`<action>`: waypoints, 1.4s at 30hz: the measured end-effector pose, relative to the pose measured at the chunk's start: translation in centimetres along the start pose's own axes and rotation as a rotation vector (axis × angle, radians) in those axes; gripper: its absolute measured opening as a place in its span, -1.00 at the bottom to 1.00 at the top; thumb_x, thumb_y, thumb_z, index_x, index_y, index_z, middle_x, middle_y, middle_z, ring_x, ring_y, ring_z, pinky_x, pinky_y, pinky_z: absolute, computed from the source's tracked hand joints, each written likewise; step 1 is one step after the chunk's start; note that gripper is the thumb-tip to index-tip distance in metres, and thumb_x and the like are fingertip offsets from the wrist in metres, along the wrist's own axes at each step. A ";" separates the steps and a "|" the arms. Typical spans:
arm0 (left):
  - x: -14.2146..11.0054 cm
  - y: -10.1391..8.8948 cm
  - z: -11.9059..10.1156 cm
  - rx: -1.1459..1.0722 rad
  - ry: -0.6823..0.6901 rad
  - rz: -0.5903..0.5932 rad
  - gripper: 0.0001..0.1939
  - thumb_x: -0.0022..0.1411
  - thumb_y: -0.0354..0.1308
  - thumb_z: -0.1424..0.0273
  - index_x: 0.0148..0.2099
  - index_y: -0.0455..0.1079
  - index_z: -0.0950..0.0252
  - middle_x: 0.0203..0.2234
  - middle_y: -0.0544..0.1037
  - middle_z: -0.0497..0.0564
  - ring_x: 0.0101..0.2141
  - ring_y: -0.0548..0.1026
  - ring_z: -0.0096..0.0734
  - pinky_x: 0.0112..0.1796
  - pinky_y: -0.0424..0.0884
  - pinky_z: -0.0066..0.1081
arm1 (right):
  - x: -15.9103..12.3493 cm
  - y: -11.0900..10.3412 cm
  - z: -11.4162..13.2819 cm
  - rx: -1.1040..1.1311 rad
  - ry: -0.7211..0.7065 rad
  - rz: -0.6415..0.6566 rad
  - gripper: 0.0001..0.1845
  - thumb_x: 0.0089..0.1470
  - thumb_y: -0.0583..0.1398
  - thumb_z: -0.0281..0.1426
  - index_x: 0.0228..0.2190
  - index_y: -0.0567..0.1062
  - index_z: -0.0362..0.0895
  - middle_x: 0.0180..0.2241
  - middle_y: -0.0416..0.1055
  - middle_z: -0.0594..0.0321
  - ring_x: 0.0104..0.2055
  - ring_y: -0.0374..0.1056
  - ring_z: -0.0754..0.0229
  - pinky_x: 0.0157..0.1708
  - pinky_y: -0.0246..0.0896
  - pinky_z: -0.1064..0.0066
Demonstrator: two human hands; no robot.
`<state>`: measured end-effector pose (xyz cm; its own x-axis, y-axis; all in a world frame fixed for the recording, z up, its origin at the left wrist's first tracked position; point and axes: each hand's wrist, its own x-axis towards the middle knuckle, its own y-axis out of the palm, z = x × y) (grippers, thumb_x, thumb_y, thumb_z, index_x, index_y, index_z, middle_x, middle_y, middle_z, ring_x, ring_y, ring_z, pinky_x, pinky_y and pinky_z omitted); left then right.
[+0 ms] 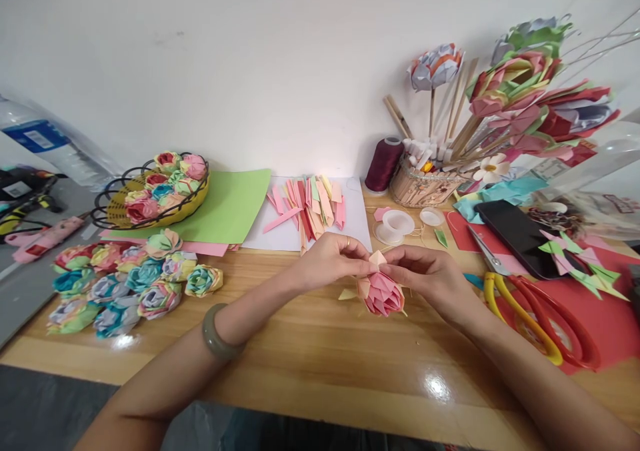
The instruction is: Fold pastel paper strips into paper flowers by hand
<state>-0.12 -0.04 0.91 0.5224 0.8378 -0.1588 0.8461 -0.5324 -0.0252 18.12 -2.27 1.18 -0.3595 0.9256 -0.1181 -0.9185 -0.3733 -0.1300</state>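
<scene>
A pink folded-paper flower (383, 294) with pale peach and yellowish outer pieces is held over the wooden table between both hands. My left hand (337, 259) pinches its upper left side, fingers closed on a peach petal. From the right, my right hand (423, 271) grips the flower's upper edge with thumb and fingers. The fingertips of both hands nearly meet at the peach tip. Behind the hands, folded paper strips (313, 204) in pink, red, yellow and green lie on a white sheet (255, 231).
Finished paper flowers (160, 297) cluster at left, near a yellow basket (117, 201) holding more. To the right lie red-and-yellow-handled scissors (525, 314), a black phone (520, 237) and red paper (610, 324). Behind stand a thread spool (384, 165) and a wooden holder (425, 187) with sticks and tall flowers.
</scene>
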 end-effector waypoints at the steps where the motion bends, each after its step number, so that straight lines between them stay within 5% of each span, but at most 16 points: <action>1: 0.0 0.0 0.1 -0.014 -0.005 0.009 -0.89 -0.06 0.21 0.41 -0.47 0.41 0.37 -0.57 0.45 -0.06 -0.52 0.36 -0.56 -0.42 0.27 -0.50 | 0.0 0.0 0.0 0.001 0.010 0.004 -0.77 -0.13 0.26 -0.25 -0.44 0.49 -0.16 -0.45 0.46 0.24 -0.44 0.33 0.26 -0.40 0.23 0.41; 18: 0.0 0.1 -0.2 -0.262 -0.116 0.150 -0.88 -0.15 0.25 0.51 -0.48 0.38 0.41 -0.62 0.44 -0.13 -0.57 0.36 -0.66 -0.45 0.28 -0.53 | 0.1 0.1 -0.1 0.136 0.062 0.071 -0.78 -0.20 0.30 -0.28 -0.58 0.40 -0.16 -0.59 0.31 0.37 -0.56 0.21 0.36 -0.53 0.12 0.50; 27: 0.0 0.2 0.0 -0.265 -0.081 0.136 -0.90 -0.15 0.19 0.59 -0.50 0.32 0.40 -0.64 0.42 -0.13 -0.59 0.35 -0.67 -0.49 0.26 -0.56 | -0.1 0.5 -0.5 -0.044 -0.068 0.043 -0.80 -0.11 0.24 -0.29 -0.53 0.37 -0.16 -0.57 0.29 0.36 -0.53 0.19 0.35 -0.54 0.10 0.51; 42: -0.6 0.9 0.7 0.224 0.094 -0.081 -0.98 -0.08 0.07 0.53 -0.50 0.28 0.34 -0.61 0.37 -0.12 -0.56 0.32 -0.61 -0.54 0.21 -0.57 | -0.6 0.9 -0.3 -0.496 -0.306 -0.041 -0.91 0.03 0.11 -0.40 -0.48 0.36 -0.14 -0.57 0.35 0.30 -0.53 0.26 0.31 -0.52 0.20 0.49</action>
<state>0.27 -1.14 0.31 0.4706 0.8806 -0.0548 0.8464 -0.4681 -0.2540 17.60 -3.17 0.86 -0.4238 0.8882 0.1773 -0.7725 -0.2523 -0.5827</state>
